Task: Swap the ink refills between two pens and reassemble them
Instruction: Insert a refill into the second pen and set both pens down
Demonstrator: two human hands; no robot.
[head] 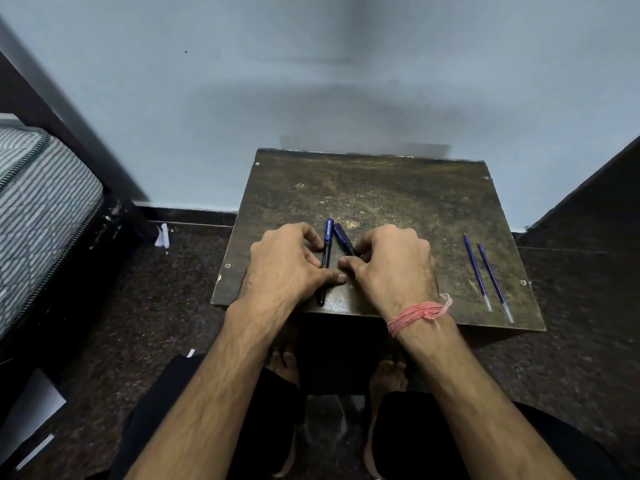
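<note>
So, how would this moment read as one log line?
left hand: on left pen | right hand: on right pen | two refills: loose on table

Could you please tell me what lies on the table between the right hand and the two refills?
Nothing: in the head view, only bare table separates the right hand from the two refills, which lie side by side near the table's right edge.

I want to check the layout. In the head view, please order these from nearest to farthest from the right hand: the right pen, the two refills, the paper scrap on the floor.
1. Right pen: at the right hand, under its fingers.
2. Two refills: on the table's right side, lying apart from the hand.
3. Paper scrap: on the floor, left of the table.
</note>
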